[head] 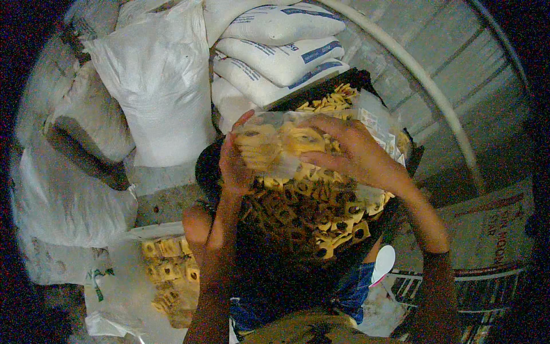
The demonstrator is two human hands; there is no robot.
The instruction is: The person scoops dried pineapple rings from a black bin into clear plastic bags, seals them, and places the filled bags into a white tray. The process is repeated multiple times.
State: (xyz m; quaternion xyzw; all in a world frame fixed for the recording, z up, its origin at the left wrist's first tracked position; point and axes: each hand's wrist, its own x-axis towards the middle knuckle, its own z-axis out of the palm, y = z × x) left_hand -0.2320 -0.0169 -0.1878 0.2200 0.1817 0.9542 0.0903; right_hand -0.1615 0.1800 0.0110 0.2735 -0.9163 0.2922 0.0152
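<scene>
A clear plastic pack [268, 144] with stacked yellow snack pieces in it is up in front of me. My left hand [235, 165] holds it by its left end, the thumb and fingers along the edge. At the right end, my right hand [350, 146] is blurred, its thumb and fingers spread around a stack of yellow pieces [304, 138]; whether it grips them is unclear. Below both hands, a black container [363, 75] is full of loose pieces [324, 206], many of them square with a dark round middle. Small printed packets [374, 124] lie by my right wrist.
A tall white sack [161, 94] and stacked printed sacks [283, 60] stand beyond. Lower left, a bag [124, 275] holds filled packs [172, 268]. A printed carton [485, 228] is at right. A white, pink-edged object [383, 263] sits near my right forearm.
</scene>
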